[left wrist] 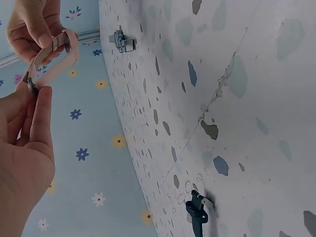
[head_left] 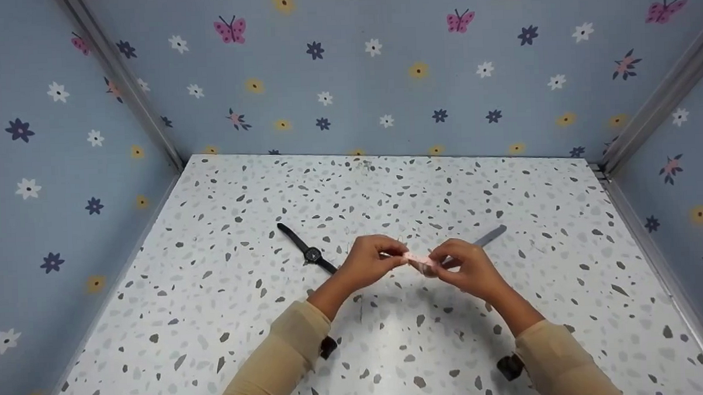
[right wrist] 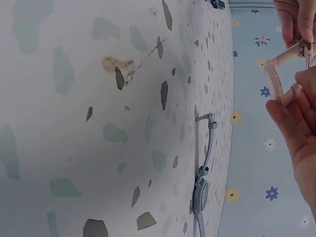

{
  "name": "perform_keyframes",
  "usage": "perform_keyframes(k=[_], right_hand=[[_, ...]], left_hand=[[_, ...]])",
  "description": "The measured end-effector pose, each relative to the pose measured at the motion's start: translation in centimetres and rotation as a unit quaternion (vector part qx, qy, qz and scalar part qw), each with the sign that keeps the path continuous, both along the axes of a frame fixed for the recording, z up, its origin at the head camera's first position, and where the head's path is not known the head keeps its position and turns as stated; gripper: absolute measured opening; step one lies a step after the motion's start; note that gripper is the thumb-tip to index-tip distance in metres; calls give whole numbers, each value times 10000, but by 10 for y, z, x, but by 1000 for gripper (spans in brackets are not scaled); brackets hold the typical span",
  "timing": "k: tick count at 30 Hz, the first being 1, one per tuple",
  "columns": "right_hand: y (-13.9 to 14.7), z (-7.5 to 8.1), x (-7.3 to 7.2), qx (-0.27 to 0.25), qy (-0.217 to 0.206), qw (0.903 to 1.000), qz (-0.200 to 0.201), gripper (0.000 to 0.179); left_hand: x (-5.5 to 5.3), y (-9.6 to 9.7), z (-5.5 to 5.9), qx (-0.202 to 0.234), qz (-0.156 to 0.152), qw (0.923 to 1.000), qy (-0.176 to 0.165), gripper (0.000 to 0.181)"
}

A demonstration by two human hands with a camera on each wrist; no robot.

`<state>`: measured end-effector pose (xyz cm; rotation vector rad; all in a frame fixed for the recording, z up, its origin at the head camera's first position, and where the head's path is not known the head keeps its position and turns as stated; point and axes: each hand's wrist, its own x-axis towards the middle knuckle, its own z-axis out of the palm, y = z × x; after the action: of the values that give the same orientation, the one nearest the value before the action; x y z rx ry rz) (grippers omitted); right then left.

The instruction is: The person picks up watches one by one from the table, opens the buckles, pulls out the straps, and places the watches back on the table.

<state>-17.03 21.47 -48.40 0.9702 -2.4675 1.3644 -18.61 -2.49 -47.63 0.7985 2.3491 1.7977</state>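
A pink watch strap (head_left: 418, 258) is held up between both hands above the table, bent into an angular loop in the wrist views. My left hand (head_left: 372, 260) pinches one end with thumb and fingers, beside a small dark metal part (left wrist: 32, 87). My right hand (head_left: 468, 267) pinches the strap farther along, its thumb on the band. Whether a watch case is attached cannot be made out. A black watch (head_left: 312, 255) lies left of my left hand. Behind my right hand a grey watch (right wrist: 200, 195) lies on the table, partly hidden in the head view.
The speckled white table (head_left: 228, 342) has blue flower-patterned walls (head_left: 358, 63) at its back and sides. Metal posts (head_left: 663, 87) stand at the back corners. Dark wrist devices (head_left: 509, 367) hang beneath both beige sleeves (head_left: 275, 358).
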Motion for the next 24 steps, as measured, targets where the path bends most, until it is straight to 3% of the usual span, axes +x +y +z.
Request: perform_keyframes(k=[4, 11, 16, 20, 24], right_hand=[[4, -6, -5, -88, -97, 9999, 19, 14], [2, -5, -5, -112, 30, 9998, -130, 18], [-5, 10, 6, -209, 123, 9997, -103, 19], [-10, 26, 15, -184, 205, 9996, -57, 21], [-12, 29, 16, -167, 293, 9994, 24, 23]], left_hand=[[0, 0, 0, 215, 59, 9994, -274, 13], [1, 4, 1, 213, 23, 9993, -311, 15], [2, 7, 3, 95, -57, 9999, -6, 22], [2, 9, 4, -119, 56, 9996, 266, 18], [2, 9, 5, -149, 113, 9991, 374, 16]])
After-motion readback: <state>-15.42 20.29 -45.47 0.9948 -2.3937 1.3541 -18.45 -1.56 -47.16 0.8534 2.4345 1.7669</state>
